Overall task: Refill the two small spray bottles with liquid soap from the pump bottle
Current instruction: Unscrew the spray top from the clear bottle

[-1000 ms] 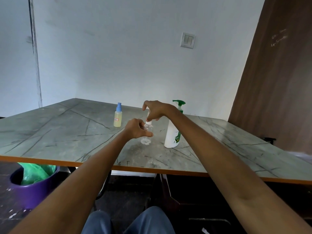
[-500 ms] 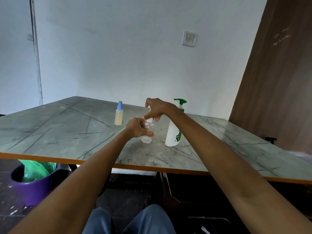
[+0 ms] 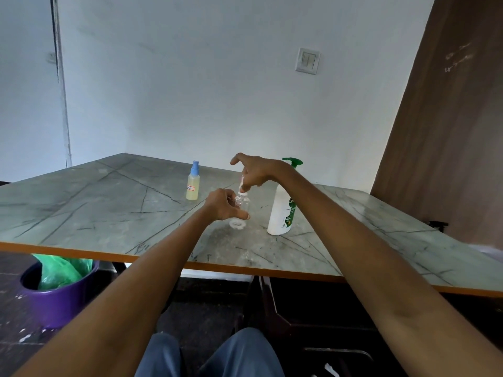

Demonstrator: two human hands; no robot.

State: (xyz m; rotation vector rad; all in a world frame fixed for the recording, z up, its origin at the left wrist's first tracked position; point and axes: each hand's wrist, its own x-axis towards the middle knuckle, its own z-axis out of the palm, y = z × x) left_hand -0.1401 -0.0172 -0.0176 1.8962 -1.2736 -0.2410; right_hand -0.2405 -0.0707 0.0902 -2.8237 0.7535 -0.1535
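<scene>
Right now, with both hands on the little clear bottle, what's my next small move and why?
Probably keep twisting the spray cap off. Your left hand grips the clear bottle upright on the table, your right hand pinches its cap, and it looks empty. The pump bottle stands just beside it.

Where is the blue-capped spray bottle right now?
In the head view, the blue-capped spray bottle stands upright on the marble table, untouched, left of both hands and the clear bottle.

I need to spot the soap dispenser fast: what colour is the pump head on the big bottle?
Green, atop the white pump bottle; the head view shows it.
</scene>
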